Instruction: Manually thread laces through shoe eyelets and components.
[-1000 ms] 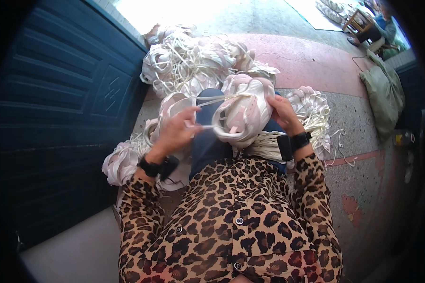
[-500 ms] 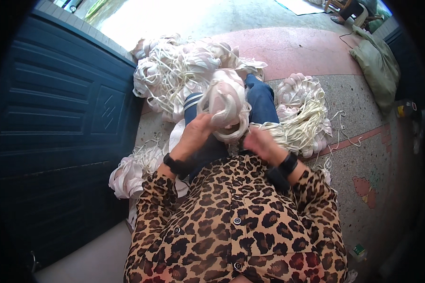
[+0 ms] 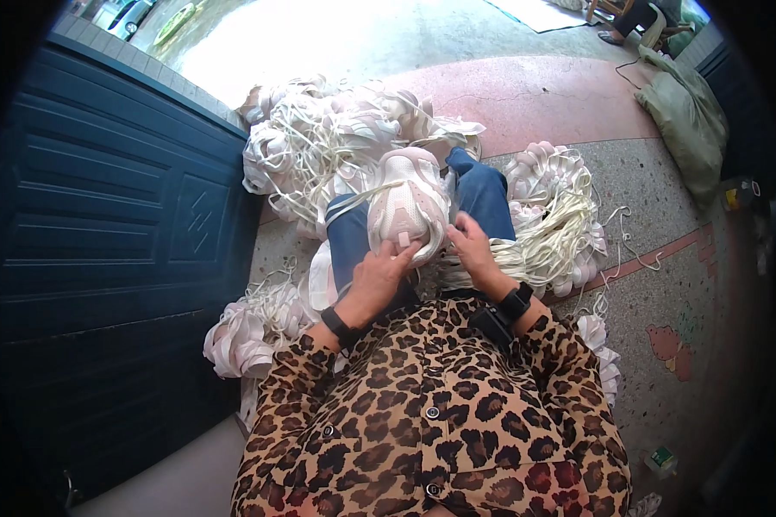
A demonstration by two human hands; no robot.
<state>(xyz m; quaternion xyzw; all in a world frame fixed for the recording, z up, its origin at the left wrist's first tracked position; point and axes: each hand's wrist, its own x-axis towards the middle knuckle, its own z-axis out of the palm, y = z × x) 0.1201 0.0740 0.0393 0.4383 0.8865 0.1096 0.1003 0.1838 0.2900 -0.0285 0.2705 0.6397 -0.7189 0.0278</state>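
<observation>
A pink and white shoe upper [image 3: 411, 194] rests between my knees, its mesh and pink panels facing up. My left hand [image 3: 378, 277] grips its near edge, fingers on the small light tab there. Beside the upper's right edge, my right hand [image 3: 478, 253] is closed with thumb and fingertips drawn together; whatever is between them cannot be made out. On the right, a heap of cream laces [image 3: 539, 246] spreads from my thigh toward a ring of stacked pink and white uppers [image 3: 550, 164].
A large pile of uppers with tangled laces [image 3: 328, 138] lies beyond my knees at left; a smaller pile [image 3: 241, 336] sits by the dark blue door [image 3: 103, 198]. At right are a loose lace [image 3: 638, 250] and a grey-green sack [image 3: 685, 121]. Another person's leg [image 3: 634, 21] shows far right.
The upper has turned so its mesh and pink panels show. My left hand has moved down and right to its near edge, and my right hand has risen to its right side.
</observation>
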